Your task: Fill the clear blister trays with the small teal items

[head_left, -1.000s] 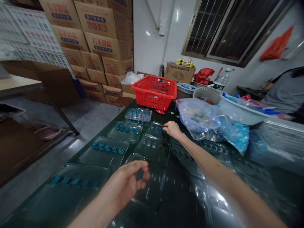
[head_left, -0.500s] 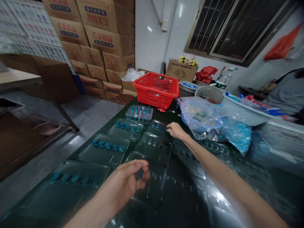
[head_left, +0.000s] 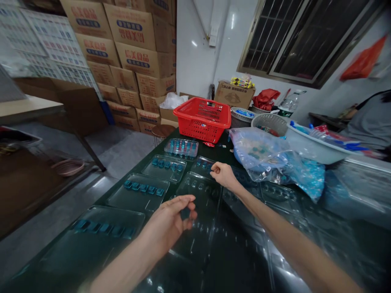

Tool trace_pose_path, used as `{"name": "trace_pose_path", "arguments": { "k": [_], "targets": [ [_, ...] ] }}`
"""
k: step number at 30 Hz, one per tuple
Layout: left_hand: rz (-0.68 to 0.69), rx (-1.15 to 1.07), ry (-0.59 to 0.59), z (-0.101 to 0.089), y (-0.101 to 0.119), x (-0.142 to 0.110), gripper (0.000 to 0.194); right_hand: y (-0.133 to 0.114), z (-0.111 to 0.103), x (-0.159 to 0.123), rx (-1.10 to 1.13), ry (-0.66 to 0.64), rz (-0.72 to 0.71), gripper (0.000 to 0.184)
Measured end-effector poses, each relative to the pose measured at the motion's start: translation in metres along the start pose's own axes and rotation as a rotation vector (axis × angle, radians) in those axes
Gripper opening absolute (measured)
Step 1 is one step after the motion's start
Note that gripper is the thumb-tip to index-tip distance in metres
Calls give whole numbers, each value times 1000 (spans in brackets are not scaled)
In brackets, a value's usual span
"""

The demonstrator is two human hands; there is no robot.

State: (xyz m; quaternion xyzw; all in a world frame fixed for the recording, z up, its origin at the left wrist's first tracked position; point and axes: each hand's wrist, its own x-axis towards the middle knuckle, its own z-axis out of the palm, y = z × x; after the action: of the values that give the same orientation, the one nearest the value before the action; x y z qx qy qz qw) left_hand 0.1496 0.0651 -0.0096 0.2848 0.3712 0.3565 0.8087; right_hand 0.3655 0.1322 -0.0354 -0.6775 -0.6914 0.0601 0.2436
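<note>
Clear plastic trays lie in rows, and some carry a line of small translucent blue blocks (head_left: pixel 143 187). At the far tray (head_left: pixel 200 159) of the second row, my right hand (head_left: pixel 224 176) is pinched above the right end of a line of blue blocks. Whatever its fingertips hold is hidden. Closer to me, my left hand (head_left: pixel 171 221) hovers over the trays, its fingers loosely curled and apart with nothing visible in them. Beneath and beyond it is a clear tray (head_left: pixel 198 191) with moulded hollows and no blue blocks visible.
A red basket (head_left: pixel 203 118) stands at the table's far end, behind a closed clear pack (head_left: pixel 181 147) of blue pieces. To the right are a bag-covered blue bowl (head_left: pixel 259 150), a pale basin (head_left: pixel 317 144) and a water bottle (head_left: pixel 290 103). Cardboard boxes (head_left: pixel 137 57) are stacked behind.
My right hand has drawn slightly back toward me from the far tray, its fingers still pinched. My left hand has shifted a little up and right. The whole view has turned slightly.
</note>
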Motion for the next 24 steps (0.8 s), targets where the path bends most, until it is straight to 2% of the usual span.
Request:
{"name": "trace_pose_path", "arguments": {
  "k": [3, 5, 8, 14, 18, 21, 24],
  "targets": [
    [28, -34, 0, 8, -2, 4, 20, -34, -12, -27, 161, 25, -86, 16],
    [56, -54, -6, 14, -3, 3, 17, -56, -20, -50, 371, 57, -193, 21],
    [124, -38, 7, 19, -3, -4, 14, -77, -28, -75, 566, 96, -307, 19],
    [184, 53, 67, 19, -4, -22, 17, -81, -29, -87, 585, 160, -306, 17],
    [226, 106, 43, 20, -6, -26, 15, -82, -29, -93, 638, 117, -290, 14],
    [206, 141, 9, 22, -8, -28, 16, -85, -30, -98, 654, 57, -277, 12],
    [153, 98, -17, 25, -9, -28, 16, -84, -28, -100, 632, 76, -243, 15]
  ]
}}
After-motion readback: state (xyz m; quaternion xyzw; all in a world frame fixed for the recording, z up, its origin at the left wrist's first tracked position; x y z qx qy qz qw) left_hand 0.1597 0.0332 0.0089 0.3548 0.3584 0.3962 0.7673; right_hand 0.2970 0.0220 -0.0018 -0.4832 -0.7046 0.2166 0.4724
